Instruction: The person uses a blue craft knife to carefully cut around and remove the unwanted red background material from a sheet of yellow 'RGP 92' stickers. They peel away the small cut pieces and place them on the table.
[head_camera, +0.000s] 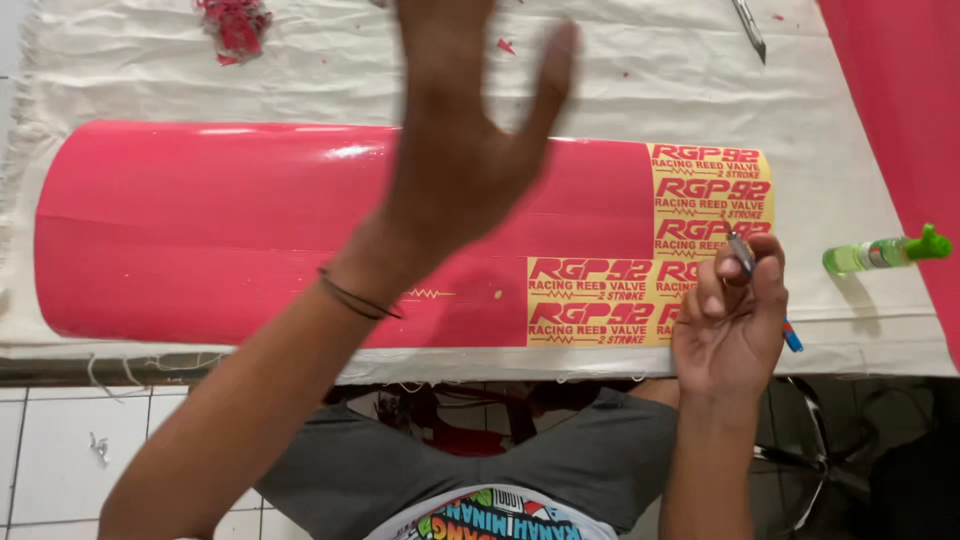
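Observation:
A long pink vinyl sheet (210, 225) lies on a white cloth-covered table (700, 90). Its right end shows yellow backing with red cut stickers (620, 295). My left hand (465, 140) is raised above the sheet, fingers spread, blurred, holding nothing; a thin dark band circles the wrist. My right hand (730, 320) rests at the sheet's right end, fingers closed around a thin pen-like cutting tool (742, 255) whose metal tip points up over the stickers and whose blue end sticks out below the hand.
A small green-capped bottle (885, 252) lies on its side at the right. A pile of red vinyl scraps (232, 25) sits at the top left. A metal blade tool (748, 28) lies at the top. More pink sheet (900, 100) covers the right edge.

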